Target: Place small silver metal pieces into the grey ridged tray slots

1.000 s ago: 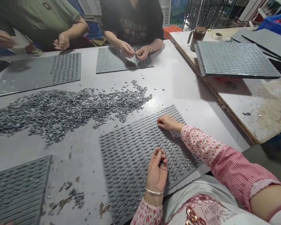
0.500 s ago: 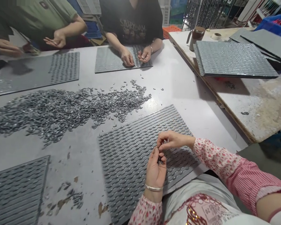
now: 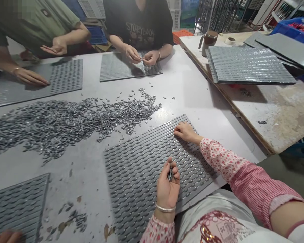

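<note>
White table [image 3: 192, 79]: your work surface, spread under everything below.
Loose pile [image 3: 73, 121]: small grey slivers heaped beyond your board, to its left.
Ridged board [image 3: 131, 168]: directly before you, wavy rows nearer, straight ridges at the far end. Judged step: placing slivers row by row, at the border of these two zones. The next placement probably calls for a single sliver, turned to lie along its ridge.
Black shirt [image 3: 144, 15]: worn by the co-worker opposite; lettering seems to read "STORYBOOK", its last letters unclear.
Your left hand [image 3: 168, 189]: palm up over the board, thumb and fingers curled around a small supply.
Your right hand [image 3: 185, 132]: at the straight ridges, fingertips bunched together; you cannot tell whether they pinch a sliver.
Shirt print [image 3: 224, 230]: on your own front, "20" legible.
Held slivers [image 3: 170, 174]: dark, lying within your left fingers.
</note>
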{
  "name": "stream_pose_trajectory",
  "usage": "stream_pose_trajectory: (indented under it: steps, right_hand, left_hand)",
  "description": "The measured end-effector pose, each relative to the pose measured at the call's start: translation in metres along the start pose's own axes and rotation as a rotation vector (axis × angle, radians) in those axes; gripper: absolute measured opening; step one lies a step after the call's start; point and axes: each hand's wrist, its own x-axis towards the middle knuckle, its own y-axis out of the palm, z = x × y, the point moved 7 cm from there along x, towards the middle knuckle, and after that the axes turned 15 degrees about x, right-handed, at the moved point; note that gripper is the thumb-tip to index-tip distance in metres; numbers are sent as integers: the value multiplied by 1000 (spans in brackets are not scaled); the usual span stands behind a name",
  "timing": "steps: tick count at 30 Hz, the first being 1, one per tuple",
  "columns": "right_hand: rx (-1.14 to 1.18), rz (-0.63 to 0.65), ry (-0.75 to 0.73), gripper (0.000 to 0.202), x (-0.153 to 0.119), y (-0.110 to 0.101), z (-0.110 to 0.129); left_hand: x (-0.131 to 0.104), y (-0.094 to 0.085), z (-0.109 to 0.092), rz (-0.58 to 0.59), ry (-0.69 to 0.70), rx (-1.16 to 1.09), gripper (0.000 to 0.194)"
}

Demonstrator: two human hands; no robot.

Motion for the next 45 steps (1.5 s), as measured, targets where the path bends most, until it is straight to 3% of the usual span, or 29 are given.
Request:
stream_pose_trajectory:
  steps: [4, 9, 12, 14, 16, 18, 22, 26, 28, 30, 33, 40, 45]
  right_hand:
    - [-70, 20, -14, 15, 2, 6, 1]
    - [-63, -11, -20, 12, 0, 1, 6]
    - [114, -18, -47, 10, -12, -6, 18]
    - [399, 124, -90, 12, -27, -2, 32]
    - [689, 353, -138, 18, -49, 6, 52]
    - [856, 477, -164, 23, -69, 10, 68]
    - [972, 406, -123, 24, -87, 13, 76]
    - [1102, 299, -51, 19, -72, 8, 55]
    - [944, 150, -39, 15, -52, -5, 31]
    - [574, 54, -39, 14, -33, -16, 9]
    - [256, 43, -75, 12, -10, -23, -11]
    - [134, 108, -123, 9, 4, -10, -17]
    - [85, 68, -105, 6, 10, -10, -19]
  left_hand:
    - [1, -3, 2, -45, 9, 48, 18]
    - [2, 2, -3, 4, 108, 118, 13]
    - [3, 3, -3, 7, 114, 115, 8]
    - [4, 1, -2, -5, 110, 105, 3]
    - [4, 0, -1, -13, 103, 98, 2]
    - [5, 0, 1, -10, 91, 94, 3]
    - [4, 5, 2, 2, 84, 111, 6]
    - [1, 6, 0, -20, 71, 137, 18]
    - [0, 6, 1, 8, 40, 127, 21]
    - [1, 5, 3, 37, 14, 102, 18]
    - [3, 2, 6, 52, 1, 91, 16]
    - [5, 2, 4, 38, 55, 161, 17]
    - [7, -1, 5, 4, 48, 113, 12]
